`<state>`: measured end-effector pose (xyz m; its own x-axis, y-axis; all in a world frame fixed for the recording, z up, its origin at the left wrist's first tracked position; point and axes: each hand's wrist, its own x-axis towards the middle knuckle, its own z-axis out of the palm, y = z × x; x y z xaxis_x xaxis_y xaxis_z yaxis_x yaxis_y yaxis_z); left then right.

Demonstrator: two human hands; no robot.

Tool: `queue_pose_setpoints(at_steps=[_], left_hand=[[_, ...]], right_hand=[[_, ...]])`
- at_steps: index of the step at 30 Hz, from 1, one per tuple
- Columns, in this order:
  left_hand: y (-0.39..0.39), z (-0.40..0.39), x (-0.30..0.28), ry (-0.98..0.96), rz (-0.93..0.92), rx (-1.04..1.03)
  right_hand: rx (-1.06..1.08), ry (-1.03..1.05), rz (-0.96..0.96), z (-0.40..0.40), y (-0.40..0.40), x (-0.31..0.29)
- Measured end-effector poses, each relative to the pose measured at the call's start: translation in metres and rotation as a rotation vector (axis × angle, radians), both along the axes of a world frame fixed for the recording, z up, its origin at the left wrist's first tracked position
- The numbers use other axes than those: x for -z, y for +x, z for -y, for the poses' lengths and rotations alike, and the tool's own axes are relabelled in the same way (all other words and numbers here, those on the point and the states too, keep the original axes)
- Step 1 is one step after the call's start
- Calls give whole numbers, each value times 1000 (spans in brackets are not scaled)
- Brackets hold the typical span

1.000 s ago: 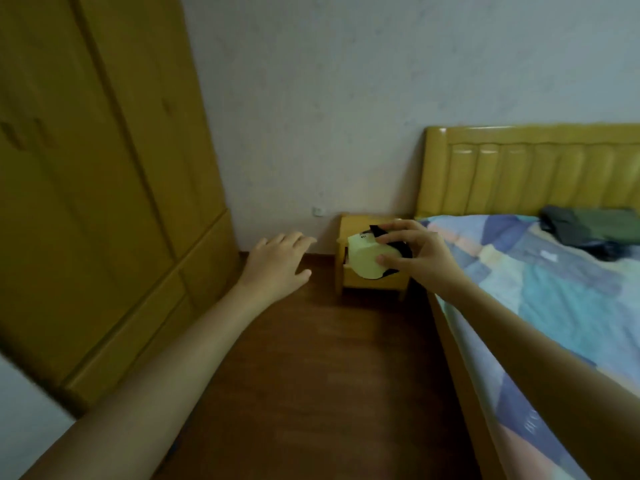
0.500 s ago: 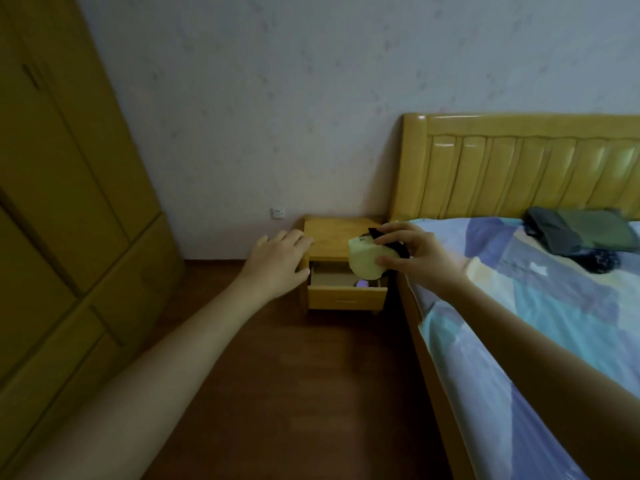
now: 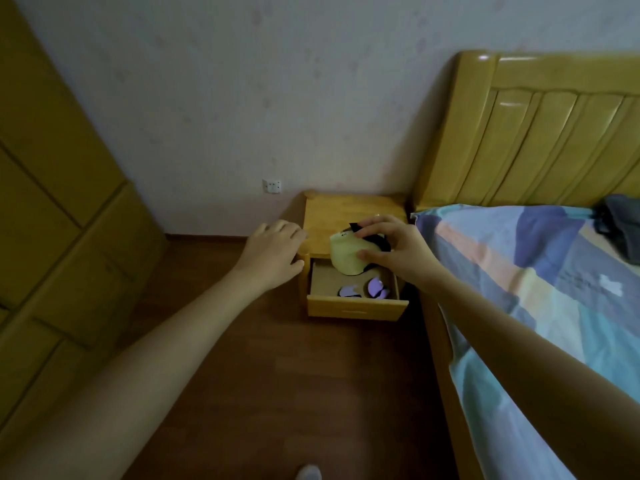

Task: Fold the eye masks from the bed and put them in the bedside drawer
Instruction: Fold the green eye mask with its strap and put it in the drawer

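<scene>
My right hand (image 3: 398,254) is shut on a folded pale yellow eye mask (image 3: 346,259) with a black strap, held just above the open drawer (image 3: 356,308) of the wooden bedside table (image 3: 332,216). Inside the drawer lie purple eye masks (image 3: 363,289) on its floor. My left hand (image 3: 273,252) is open, fingers spread, resting against the table's left front corner beside the drawer.
The bed (image 3: 554,289) with a patchwork sheet runs along the right, its wooden headboard (image 3: 540,133) against the wall. Dark folded clothes (image 3: 620,223) lie on it at the far right. A tall wooden wardrobe (image 3: 52,202) stands left. Brown wood floor (image 3: 277,375) lies between.
I have come closer to the bedside table. The yellow mask in my right hand now hangs over the open drawer, and my left hand has reached the table's corner.
</scene>
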<state>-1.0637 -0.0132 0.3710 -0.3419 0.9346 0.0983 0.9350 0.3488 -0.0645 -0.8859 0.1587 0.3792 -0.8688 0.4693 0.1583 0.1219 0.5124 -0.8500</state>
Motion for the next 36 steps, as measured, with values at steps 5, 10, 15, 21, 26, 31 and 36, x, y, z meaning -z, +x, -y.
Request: queue_pose_setpoints(at_steps=[5, 10, 15, 21, 26, 31, 36], left_hand=[[-38, -87, 67, -61, 61, -13], [-70, -154, 160, -102, 118, -51], [-88, -208, 269, -122, 212, -65], [-94, -248, 385, -155, 384, -67], [-113, -269, 458, -280, 484, -109], [-138, -291, 511, -346, 496, -95], [-152, -305, 549, -392, 453, -118]], right_hand=[[20, -121, 83, -78, -52, 66], [19, -219, 186, -148, -97, 167], [46, -297, 278, -190, -128, 287], [60, -326, 305, -212, -148, 405], [63, -335, 338, -224, -163, 476], [37, -362, 361, -230, -183, 530], [9, -414, 405, -232, -201, 563]])
